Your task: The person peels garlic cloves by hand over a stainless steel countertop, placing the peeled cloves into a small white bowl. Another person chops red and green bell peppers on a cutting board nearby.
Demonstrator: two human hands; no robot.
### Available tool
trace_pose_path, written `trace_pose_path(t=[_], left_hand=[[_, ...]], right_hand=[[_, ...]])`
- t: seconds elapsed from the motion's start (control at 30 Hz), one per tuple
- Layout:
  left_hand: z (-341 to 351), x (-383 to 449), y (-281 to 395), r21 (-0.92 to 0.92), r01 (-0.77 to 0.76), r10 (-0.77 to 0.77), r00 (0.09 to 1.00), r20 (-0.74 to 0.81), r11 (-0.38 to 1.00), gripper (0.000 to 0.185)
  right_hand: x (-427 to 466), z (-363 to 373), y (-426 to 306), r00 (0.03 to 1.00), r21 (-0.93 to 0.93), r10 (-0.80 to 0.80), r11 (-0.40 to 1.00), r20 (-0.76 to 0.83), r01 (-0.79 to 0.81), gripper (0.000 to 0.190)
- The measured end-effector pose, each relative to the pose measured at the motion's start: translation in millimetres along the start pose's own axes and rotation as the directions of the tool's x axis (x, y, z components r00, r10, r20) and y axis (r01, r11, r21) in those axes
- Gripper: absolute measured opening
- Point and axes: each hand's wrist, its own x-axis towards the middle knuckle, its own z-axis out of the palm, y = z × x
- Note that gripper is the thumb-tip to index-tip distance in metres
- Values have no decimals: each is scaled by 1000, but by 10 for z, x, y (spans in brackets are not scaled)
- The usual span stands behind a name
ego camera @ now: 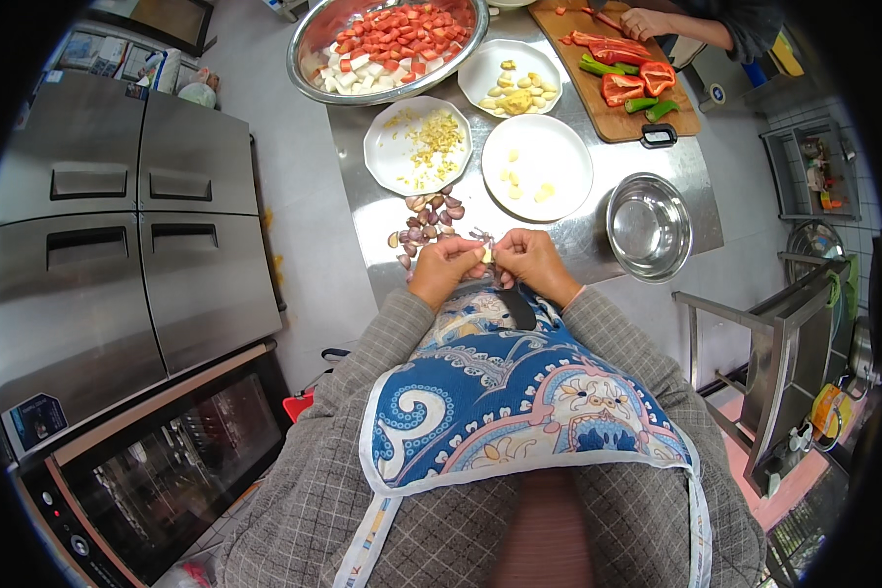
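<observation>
At the near edge of the steel table, my left hand [448, 268] and my right hand [531, 263] meet fingertip to fingertip. Between them they pinch a pale garlic clove [487, 254]. Loose peel [479, 234] lies just beyond the fingers. Several unpeeled purple garlic cloves [430, 224] are scattered to the left of my hands. Beyond my right hand stands a round white plate [536, 207] with several peeled cloves [514, 176] on it. A white faceted plate [381, 165] behind the unpeeled cloves carries chopped yellowish pieces [435, 143].
A metal bowl [648, 228] stands at the table's right edge. Farther back are a basin [305, 70] of diced red and white vegetables, a plate [478, 62] with garlic and ginger, and a cutting board [606, 128] with peppers, where another person's hand [643, 23] works. Steel refrigerator [198, 279] at left.
</observation>
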Motion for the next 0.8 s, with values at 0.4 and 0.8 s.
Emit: trace_pose_path(t=[0.4, 0.8], left_hand=[[-70, 23, 15, -402, 201, -124, 970, 209, 893, 26], [-56, 33, -13, -298, 162, -148, 986, 71, 941, 15]], right_hand=[[-10, -26, -32, 972, -293, -231, 934, -54, 206, 8], [-60, 2, -167, 927, -519, -370, 782, 57, 344, 13]])
